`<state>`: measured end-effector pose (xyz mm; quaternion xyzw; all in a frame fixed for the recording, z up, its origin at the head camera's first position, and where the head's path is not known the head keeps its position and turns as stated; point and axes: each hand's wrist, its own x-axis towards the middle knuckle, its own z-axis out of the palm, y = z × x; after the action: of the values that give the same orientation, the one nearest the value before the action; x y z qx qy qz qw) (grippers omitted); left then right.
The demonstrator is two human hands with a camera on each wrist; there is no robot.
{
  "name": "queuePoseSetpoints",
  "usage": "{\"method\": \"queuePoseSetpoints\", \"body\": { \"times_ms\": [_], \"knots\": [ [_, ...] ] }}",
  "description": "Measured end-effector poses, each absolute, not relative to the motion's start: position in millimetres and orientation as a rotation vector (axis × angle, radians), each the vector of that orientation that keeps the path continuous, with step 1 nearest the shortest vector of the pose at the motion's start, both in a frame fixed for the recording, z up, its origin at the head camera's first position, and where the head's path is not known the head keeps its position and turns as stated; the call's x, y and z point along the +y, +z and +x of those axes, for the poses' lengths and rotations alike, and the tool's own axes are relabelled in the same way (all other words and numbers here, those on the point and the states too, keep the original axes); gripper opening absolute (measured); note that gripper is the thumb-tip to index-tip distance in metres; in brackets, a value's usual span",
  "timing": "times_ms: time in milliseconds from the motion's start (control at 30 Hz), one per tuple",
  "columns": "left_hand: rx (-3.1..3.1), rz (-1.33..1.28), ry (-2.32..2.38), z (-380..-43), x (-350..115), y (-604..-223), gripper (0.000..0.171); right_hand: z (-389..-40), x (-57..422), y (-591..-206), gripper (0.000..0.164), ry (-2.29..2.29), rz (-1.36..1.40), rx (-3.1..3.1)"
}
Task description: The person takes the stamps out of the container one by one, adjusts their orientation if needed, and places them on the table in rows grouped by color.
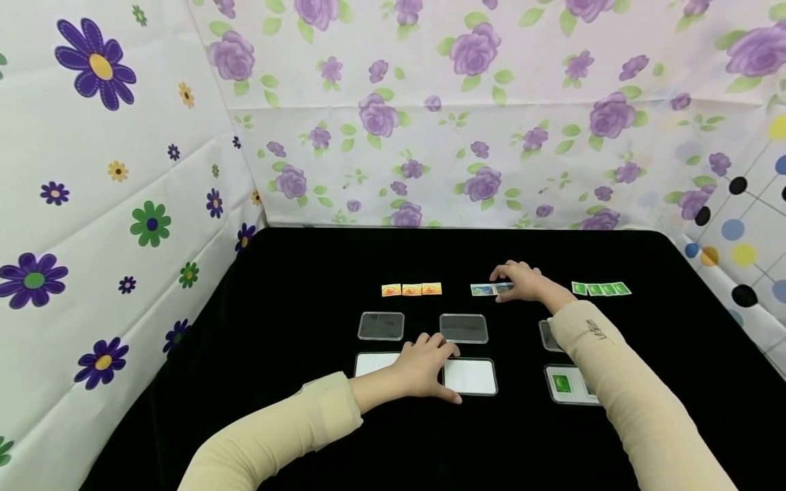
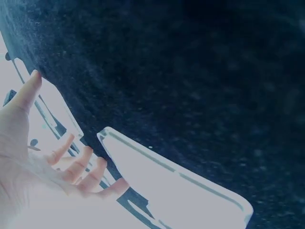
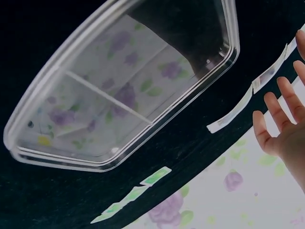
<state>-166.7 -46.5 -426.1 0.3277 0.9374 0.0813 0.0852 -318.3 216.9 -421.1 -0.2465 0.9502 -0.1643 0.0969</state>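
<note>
On a black cloth-covered surface [image 1: 288, 307], the right hand [image 1: 522, 281] reaches over a short row of small blue rectangular paper stamps [image 1: 482, 290], its fingers spread, with thumb and fingertips apart at either edge; whether they touch the paper I cannot tell. The blue row lies between a row of orange-and-yellow stamps [image 1: 411, 290] on its left and green stamps [image 1: 602, 289] on its right. The left hand [image 1: 424, 368], fingers also parted, straddles the near end of a white rectangular clear-rimmed tray [image 1: 471, 377], beside a similar white tray [image 1: 371, 363]. Three transparent rectangular plastic lids stand in line behind the trays, and a third white-based tray [image 1: 576, 394], at right, holds a green stamp [image 1: 561, 384].
</note>
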Motion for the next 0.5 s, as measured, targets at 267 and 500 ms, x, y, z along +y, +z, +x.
{"method": "queuePoseSetpoints", "body": {
  "times_ms": [267, 500],
  "knots": [
    [2.795, 1.007, 0.247, -172.1, -33.7, -421.6, 0.070, -307.6, 230.9, -415.9, 0.040, -0.551, -0.783, 2.821],
    [2.776, 1.056, 0.265, -172.0, -22.9, -423.2, 0.066, -294.9, 241.1, -418.8, 0.041, -0.556, -0.800, 2.811]
  ]
}}
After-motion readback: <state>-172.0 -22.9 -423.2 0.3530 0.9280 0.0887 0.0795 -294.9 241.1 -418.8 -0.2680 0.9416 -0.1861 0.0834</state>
